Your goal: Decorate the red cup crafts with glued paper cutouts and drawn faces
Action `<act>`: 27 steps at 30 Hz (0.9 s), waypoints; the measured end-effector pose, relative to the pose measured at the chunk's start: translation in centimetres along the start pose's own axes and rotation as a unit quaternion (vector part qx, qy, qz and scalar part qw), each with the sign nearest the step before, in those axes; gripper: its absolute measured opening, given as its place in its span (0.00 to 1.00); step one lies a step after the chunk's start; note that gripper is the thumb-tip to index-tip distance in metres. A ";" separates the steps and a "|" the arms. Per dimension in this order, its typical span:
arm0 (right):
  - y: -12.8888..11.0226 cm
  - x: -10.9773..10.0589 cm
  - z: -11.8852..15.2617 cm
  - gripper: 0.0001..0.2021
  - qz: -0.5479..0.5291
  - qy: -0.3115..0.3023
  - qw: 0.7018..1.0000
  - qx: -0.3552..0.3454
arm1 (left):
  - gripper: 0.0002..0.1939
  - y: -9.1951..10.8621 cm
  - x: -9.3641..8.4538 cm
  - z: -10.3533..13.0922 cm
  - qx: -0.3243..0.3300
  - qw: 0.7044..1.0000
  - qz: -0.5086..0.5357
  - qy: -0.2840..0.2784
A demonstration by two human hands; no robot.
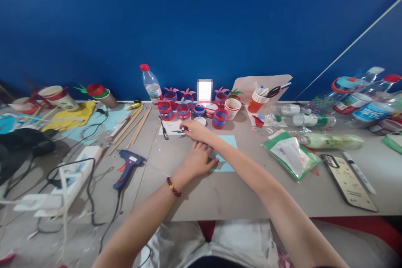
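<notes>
My left hand (pixel 198 161), with a beaded bracelet (pixel 173 187) at the wrist, lies low over a light blue sheet (pixel 230 142). Its thumb stands apart from the fingers, whose tips pass beneath my right forearm. Crossing over it, my right hand (pixel 195 130) has its fingers bent together above a white sheet (pixel 166 127). A small dark leaf-like cutout (pixel 178 132) lies by those fingertips; whether they grip anything is too small to make out. Just beyond are cups wrapped in red and purple, among them one with eyes (pixel 184 112) and a plain-topped one (pixel 220 118).
A blue glue gun (pixel 127 169), wooden sticks (pixel 132 130) and a white power strip (pixel 75 176) with cables lie left. A water bottle (pixel 151 86) stands behind. Right are a cup of pens and scissors (pixel 258 102), a green packet (pixel 292 155), plastic bottles (pixel 314 120) and a phone (pixel 348 182).
</notes>
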State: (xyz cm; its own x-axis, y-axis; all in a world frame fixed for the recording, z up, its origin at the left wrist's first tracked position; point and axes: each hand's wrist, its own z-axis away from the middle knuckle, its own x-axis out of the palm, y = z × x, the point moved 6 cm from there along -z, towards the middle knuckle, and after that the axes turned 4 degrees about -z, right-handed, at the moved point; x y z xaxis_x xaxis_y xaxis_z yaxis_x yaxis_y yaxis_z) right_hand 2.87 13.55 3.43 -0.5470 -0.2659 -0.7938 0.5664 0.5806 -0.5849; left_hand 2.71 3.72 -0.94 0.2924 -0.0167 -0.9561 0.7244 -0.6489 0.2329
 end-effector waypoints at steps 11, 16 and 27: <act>2.9 -6.0 8.2 0.11 -0.266 0.082 0.954 0.115 | 0.15 -2.8 -1.0 -0.2 -0.135 0.987 -0.066 0.062; 5.8 -3.9 11.0 0.14 -0.224 -0.047 0.952 0.203 | 0.14 -4.0 -1.9 -0.1 -0.173 0.979 -0.076 0.070; 6.7 -2.6 11.4 0.12 -0.116 -0.071 0.965 0.223 | 0.16 -3.9 -1.5 -0.3 -0.148 0.985 -0.061 0.057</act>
State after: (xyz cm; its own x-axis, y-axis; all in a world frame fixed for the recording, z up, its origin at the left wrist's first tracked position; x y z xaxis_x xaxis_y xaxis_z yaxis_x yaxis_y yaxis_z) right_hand 15.10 9.33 -0.37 -0.6183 -0.4706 -0.6295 0.6653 0.1130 -0.7380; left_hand -0.35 6.47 -0.40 0.2482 0.1435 -0.9580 0.9041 -0.3895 0.1759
